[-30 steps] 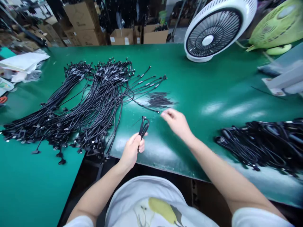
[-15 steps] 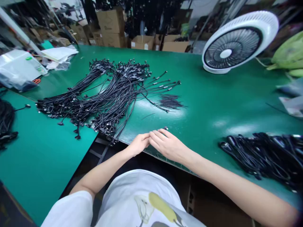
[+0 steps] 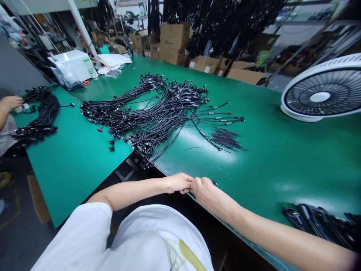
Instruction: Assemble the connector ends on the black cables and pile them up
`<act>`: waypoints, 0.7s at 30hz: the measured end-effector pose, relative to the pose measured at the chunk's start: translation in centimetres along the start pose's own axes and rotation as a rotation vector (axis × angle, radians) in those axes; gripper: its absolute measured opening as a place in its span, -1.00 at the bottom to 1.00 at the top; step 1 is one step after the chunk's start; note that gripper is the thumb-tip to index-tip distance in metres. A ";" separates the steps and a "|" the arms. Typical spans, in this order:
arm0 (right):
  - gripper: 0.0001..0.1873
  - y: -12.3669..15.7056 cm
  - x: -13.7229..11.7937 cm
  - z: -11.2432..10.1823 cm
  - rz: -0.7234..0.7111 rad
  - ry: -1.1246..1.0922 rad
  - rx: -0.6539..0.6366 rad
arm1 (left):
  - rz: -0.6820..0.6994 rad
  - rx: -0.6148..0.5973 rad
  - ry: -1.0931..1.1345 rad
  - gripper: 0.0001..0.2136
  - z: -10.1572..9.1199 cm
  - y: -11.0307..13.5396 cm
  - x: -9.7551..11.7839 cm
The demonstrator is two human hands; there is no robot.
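My left hand point(image 3: 180, 183) and my right hand point(image 3: 203, 190) meet at the near edge of the green table, fingers pinched together. A small black connector point(image 3: 215, 183) shows just past my right hand, apparently the end of a black cable in its grip. Most of that cable is hidden by the fingers, and what my left fingers pinch cannot be made out. Beyond my hands lies a large heap of black cables point(image 3: 158, 113) with connectors on their ends. Right of the heap rests a small bundle of thin black strips point(image 3: 227, 138), and one loose strip point(image 3: 194, 148) lies closer to me.
A white fan point(image 3: 320, 97) stands at the right. Folded black cables point(image 3: 318, 222) lie at the front right. On the left table is another cable bunch point(image 3: 45, 109), beside another person's hand point(image 3: 12, 102). A white box point(image 3: 70, 64) and papers point(image 3: 114, 60) sit at the back left.
The view has swung left, so the table's things appear shifted right and down, and another person's hand has come into view. My hands stay together at the table edge.
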State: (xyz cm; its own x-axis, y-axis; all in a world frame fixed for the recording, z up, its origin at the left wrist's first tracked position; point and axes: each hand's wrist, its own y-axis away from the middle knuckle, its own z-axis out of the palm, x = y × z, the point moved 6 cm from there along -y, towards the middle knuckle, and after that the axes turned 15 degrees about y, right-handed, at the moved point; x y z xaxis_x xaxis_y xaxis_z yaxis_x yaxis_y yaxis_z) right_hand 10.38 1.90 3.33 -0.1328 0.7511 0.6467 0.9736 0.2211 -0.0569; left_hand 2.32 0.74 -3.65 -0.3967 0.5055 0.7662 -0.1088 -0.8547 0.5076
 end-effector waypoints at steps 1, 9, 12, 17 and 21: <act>-0.68 0.1 0.1 0.4 0.006 -0.038 -0.017 | 0.013 0.006 -0.032 -0.86 0.1 0.1 0.1; -0.78 0.0 3.2 4.5 0.430 -0.474 -0.257 | 0.207 0.206 0.231 -0.74 -0.1 -0.9 1.4; -0.66 -0.2 3.8 5.1 0.789 -0.805 -0.129 | 0.377 0.262 0.448 -0.68 -0.9 -1.3 2.2; -0.48 0.5 2.6 7.4 1.110 -1.782 -0.062 | 0.598 0.059 0.137 -0.78 -1.4 1.0 5.0; -0.54 1.6 3.2 6.2 1.006 -1.557 -0.092 | 0.605 -0.006 -0.470 -0.61 -1.2 2.6 5.9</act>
State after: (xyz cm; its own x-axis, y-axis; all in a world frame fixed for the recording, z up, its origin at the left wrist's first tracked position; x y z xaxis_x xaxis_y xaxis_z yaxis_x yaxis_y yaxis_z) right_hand 10.34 8.52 0.57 0.4523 0.3969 -0.7987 0.7830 -0.6055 0.1425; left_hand -1.37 1.33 1.75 0.0404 -0.0547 0.9977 -0.0011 -0.9985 -0.0547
